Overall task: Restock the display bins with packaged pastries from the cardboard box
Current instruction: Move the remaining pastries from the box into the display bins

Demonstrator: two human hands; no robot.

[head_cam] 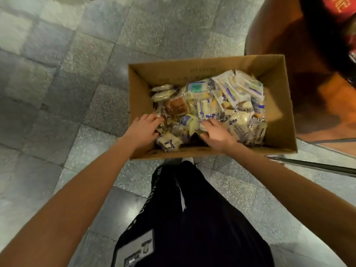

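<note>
An open cardboard box [138, 105] stands on the floor in front of me, holding a heap of several clear-wrapped pastry packets [227, 105] with white, yellow and blue labels. Both my hands reach down into its near side. My left hand [143, 129] lies on the packets at the near left, its fingers curled into the wrappers. My right hand [216, 132] rests on packets near the middle, fingers bent around them. The blur hides which single packet each hand grips.
The box sits on grey stone floor tiles [67, 74]. A brown wooden display stand [279, 35] rises at the upper right, with red packaged goods [339, 6] on it. A metal rail [317, 166] runs along the floor at the right. My dark-trousered legs [192, 218] stand just behind the box.
</note>
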